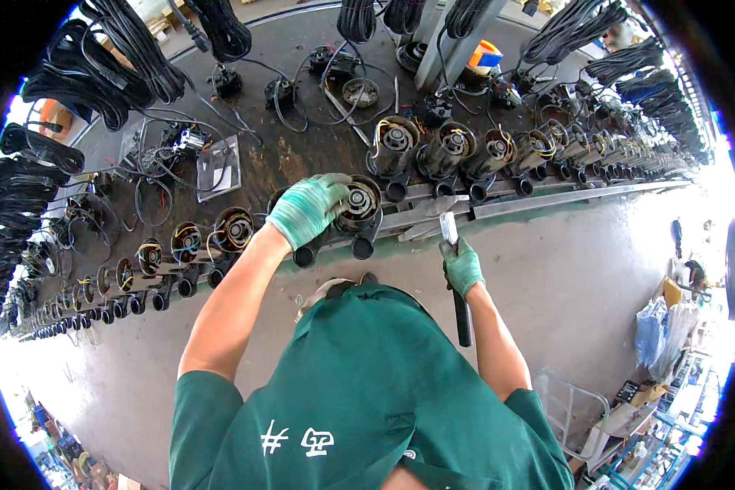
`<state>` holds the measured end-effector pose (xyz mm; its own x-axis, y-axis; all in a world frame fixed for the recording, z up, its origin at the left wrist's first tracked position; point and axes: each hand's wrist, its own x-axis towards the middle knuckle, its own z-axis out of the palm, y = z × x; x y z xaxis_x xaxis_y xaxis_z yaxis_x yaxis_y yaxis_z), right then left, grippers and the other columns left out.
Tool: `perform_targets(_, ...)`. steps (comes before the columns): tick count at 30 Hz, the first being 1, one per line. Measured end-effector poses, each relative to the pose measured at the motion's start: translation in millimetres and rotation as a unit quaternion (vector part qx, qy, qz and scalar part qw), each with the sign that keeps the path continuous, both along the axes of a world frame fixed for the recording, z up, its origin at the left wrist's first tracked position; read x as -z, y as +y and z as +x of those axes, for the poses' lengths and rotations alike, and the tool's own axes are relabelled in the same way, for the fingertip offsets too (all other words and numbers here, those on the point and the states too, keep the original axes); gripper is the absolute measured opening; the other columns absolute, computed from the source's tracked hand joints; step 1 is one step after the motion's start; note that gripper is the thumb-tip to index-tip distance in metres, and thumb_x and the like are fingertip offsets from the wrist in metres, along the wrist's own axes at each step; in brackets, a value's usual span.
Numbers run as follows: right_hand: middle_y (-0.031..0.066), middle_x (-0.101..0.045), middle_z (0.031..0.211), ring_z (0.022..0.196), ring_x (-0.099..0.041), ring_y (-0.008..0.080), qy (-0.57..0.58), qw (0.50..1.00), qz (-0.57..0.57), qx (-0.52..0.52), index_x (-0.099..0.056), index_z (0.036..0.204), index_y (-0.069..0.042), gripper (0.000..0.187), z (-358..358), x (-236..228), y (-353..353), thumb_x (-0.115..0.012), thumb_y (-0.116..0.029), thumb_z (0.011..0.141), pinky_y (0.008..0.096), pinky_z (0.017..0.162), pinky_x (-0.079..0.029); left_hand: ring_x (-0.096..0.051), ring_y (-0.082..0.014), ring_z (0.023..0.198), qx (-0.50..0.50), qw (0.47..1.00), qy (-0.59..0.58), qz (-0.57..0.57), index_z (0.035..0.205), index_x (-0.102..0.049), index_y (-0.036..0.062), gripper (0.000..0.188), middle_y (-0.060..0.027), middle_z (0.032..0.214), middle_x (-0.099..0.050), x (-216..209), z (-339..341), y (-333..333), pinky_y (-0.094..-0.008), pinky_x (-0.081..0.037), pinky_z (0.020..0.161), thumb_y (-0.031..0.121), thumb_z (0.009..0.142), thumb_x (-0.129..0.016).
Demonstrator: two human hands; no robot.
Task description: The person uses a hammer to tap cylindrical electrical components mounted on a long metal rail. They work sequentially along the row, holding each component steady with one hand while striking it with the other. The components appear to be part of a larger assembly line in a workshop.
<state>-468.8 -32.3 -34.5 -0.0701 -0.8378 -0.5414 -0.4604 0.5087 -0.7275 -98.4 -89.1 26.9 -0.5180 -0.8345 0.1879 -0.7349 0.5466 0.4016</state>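
My left hand [310, 210], in a pale green glove, reaches over the bench edge, its fingers together and curled over the rim of an upright cylindrical motor housing [369, 216]. A round metal part shows inside that housing, and a black side spout juts toward me. Another housing [305, 255] beside it is mostly covered by my hand. Off the bench edge to the right, my right hand [463, 267], also gloved, is closed around a black-handled tool [463, 320]. Its pale metal end points up toward the bench; its exact kind is unclear.
More motor housings [445, 151] with yellow wires line the bench edge both ways. Cable bundles [131, 49] hang above the dark bench [261, 167]. An orange-and-blue tape roll [485, 57] lies near a metal post. A wire-frame trolley [576, 408] stands at lower right.
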Motion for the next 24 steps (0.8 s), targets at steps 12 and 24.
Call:
perform_targets(12,0.0326,-0.068,0.091,0.088,-0.064,0.0553,0.147,0.949,-0.145,-0.238,-0.049,0.114,0.002,0.030,121.1,-128.4,10.3,-0.060,-0.024,0.102,0.0594,0.071,-0.049,-0.068,-0.0460,0.088,-0.194,0.971,0.084,0.110,0.110,-0.061,0.0080,0.024,-0.0234,0.090,-0.072,20.2,-3.4,-27.7,-0.0524,-0.053,0.074,0.029,0.099,-0.066)
perform_targets(24,0.0303,-0.068,0.085,0.085,-0.064,0.0550,0.111,0.953,-0.218,-0.178,-0.048,0.120,0.001,0.031,125.0,-157.3,12.4,-0.061,-0.019,0.101,0.0550,0.068,-0.050,-0.071,-0.0413,0.092,-0.194,0.965,0.034,0.172,0.109,-0.072,0.0135,0.035,-0.0183,0.096,-0.075,9.0,2.0,-34.7,-0.0493,-0.056,0.080,0.046,0.096,-0.067)
